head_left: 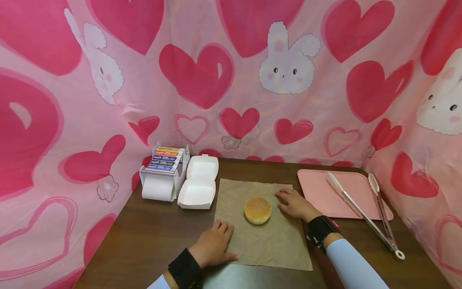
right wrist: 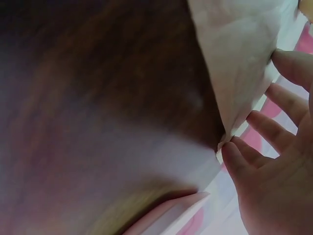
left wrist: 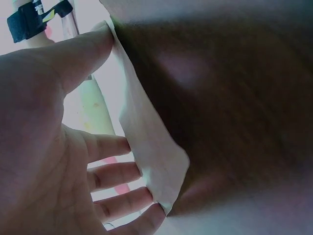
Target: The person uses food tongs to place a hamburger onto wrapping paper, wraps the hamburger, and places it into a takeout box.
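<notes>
Left hand: Your left hand, lower centre of the head view, lies spread, with straight fingers and thumb touching the paper's left edge without gripping it.
Right hand: Your right hand, right of centre, is likewise extended, fingers slightly apart, its fingertips touching the paper near the upper right corner without curling round it.
Bun: The round, golden-topped bun sits on the paper between your hands, just below the frame's centre, touching neither.
Brown paper: The sheet lies on the dark wooden worktop, lightly creased.
Clamshell box: Left of the paper, the white box stands with its lid raised.
Dispenser: Beside the box, farther left, is a white dispenser with coloured printed strips on top.
Tray and tongs: At the right of the frame, metal tongs lie spread across the pink tray, their ringed end beyond its near edge.
</notes>
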`<state>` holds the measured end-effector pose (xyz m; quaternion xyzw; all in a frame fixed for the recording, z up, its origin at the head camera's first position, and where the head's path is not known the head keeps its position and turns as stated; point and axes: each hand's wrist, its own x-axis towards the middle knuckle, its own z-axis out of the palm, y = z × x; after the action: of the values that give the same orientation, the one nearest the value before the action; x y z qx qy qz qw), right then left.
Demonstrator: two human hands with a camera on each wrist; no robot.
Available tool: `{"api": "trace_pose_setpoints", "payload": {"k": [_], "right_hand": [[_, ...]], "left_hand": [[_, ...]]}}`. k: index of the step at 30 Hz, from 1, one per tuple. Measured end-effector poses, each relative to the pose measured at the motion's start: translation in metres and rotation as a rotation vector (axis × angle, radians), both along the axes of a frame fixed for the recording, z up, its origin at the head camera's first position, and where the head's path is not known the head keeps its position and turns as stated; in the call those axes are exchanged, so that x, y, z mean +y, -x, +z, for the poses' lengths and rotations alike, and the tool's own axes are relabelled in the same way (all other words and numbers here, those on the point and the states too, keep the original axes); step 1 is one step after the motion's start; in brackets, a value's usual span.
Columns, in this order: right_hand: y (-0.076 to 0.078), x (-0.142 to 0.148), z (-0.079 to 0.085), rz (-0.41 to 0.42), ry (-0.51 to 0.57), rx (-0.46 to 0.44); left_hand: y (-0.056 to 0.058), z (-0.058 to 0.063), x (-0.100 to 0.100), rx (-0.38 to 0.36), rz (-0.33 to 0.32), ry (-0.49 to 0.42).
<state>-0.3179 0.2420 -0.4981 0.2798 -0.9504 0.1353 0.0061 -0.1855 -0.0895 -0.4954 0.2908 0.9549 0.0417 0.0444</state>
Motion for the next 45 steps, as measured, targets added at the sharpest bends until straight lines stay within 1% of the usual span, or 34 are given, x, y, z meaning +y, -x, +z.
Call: {"api": "trace_pose_setpoints", "payload": {"k": [5, 9, 15, 20, 22, 28, 32, 38, 45], "right_hand": [[-0.001, 0.001, 0.001, -0.001, 0.003, -0.003], [-0.003, 0.001, 0.001, -0.02, -0.007, -0.013], [-0.012, 0.002, 0.004, -0.065, -0.035, -0.036], [-0.024, 0.002, 0.006, -0.117, -0.058, -0.051], [-0.03, 0.001, 0.006, -0.131, -0.068, -0.041], [-0.047, -0.002, 0.005, -0.15, -0.068, -0.016], [-0.057, -0.002, 0.004, -0.155, -0.057, -0.006], [-0.073, 0.0, 0.002, -0.173, -0.053, -0.041], [-0.098, 0.002, 0.004, -0.209, -0.079, -0.041]], "left_hand": [[0.001, 0.0, 0.0, -0.004, 0.003, -0.005], [0.002, 0.001, -0.001, 0.007, 0.006, -0.021], [0.002, 0.003, -0.002, 0.026, 0.013, -0.044], [0.004, 0.006, -0.005, 0.003, 0.032, -0.065], [0.005, 0.006, -0.007, 0.001, 0.039, -0.077], [0.01, 0.006, -0.016, 0.032, 0.04, -0.117], [0.014, 0.006, -0.02, 0.021, 0.043, -0.131], [0.019, 0.006, -0.024, 0.004, 0.047, -0.157], [0.023, 0.004, -0.027, 0.015, 0.018, -0.17]]}}
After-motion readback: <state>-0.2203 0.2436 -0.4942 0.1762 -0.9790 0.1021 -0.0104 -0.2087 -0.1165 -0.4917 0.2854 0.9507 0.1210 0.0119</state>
